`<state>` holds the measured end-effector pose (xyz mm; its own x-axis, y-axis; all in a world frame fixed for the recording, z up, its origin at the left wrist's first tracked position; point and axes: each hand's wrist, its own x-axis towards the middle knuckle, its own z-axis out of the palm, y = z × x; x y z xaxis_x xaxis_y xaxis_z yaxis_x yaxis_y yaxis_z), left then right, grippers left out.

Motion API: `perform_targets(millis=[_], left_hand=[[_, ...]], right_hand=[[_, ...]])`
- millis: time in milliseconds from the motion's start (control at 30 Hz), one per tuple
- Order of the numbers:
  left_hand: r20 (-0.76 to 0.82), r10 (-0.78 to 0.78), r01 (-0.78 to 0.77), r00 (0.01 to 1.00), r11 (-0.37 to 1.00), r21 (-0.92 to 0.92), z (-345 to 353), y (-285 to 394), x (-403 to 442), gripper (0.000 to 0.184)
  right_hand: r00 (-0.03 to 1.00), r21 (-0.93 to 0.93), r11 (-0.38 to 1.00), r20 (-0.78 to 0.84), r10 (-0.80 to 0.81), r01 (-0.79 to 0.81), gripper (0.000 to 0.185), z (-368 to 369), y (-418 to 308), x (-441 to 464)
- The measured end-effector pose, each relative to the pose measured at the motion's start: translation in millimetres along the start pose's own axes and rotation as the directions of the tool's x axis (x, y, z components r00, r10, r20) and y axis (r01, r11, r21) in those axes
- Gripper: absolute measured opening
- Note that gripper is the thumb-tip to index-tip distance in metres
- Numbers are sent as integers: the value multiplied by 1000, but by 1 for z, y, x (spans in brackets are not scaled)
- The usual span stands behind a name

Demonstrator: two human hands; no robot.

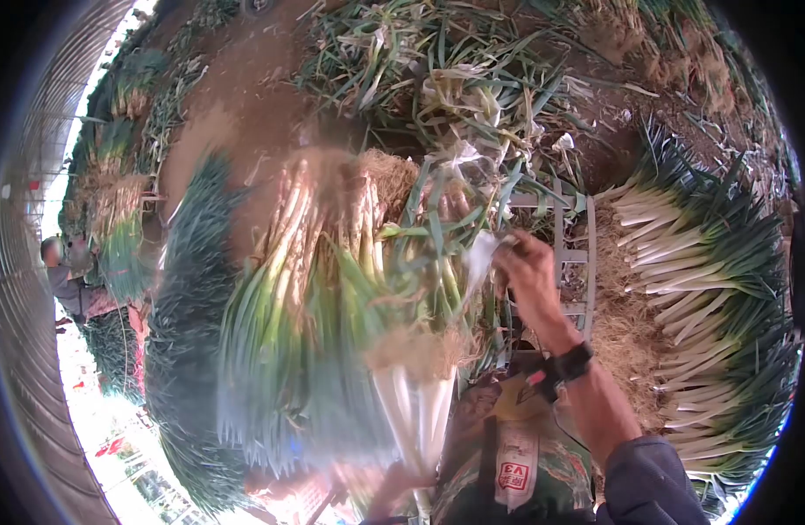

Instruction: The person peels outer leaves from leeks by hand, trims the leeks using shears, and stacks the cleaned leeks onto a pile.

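My right hand (529, 271), with a dark watch on the wrist, is closed on a thin whitish peel (481, 261) at its fingertips. Low in the view, my left hand (395, 488) is blurred and closed round the stalks of a few leeks (433, 407). These leeks stand roots up, their pale shafts in front of my body and their brown root tufts (411, 350) near the middle. Behind them is a large pile of green leeks (288, 280) with pale shafts and roots at the top.
A metal rack (592, 262) stands right of my right hand. Farther right lies a long row of leeks (682, 262), roots inward. Loose leaves (437, 70) cover the ground ahead. Another dark green pile (192, 332) is on the left. A person (65, 276) is at the far left.
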<state>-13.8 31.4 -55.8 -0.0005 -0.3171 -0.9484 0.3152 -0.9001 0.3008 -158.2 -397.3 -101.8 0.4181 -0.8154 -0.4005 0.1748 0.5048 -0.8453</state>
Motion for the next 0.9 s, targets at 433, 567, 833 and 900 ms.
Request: perform_targets(millis=[433,567,833,900], left_hand=[[17,192,-192,981,964,182,-113,39,-36,37],[-174,-145,199,974,913,355,-132,114,-60,52],[71,356,-41,932,-90,995,-102,185,-66,33],[174,418,-69,891,-255,965,-96,177,-44,25]], right_hand=[[915,-925,173,367,167,339,58,-97,93,-114],[929,-930,142,355,105,339,57,-82,70,-134],[849,-755,402,513,-127,517,55,-42,26,-102],[775,-661,447,618,-131,602,61,-4,6,-106]])
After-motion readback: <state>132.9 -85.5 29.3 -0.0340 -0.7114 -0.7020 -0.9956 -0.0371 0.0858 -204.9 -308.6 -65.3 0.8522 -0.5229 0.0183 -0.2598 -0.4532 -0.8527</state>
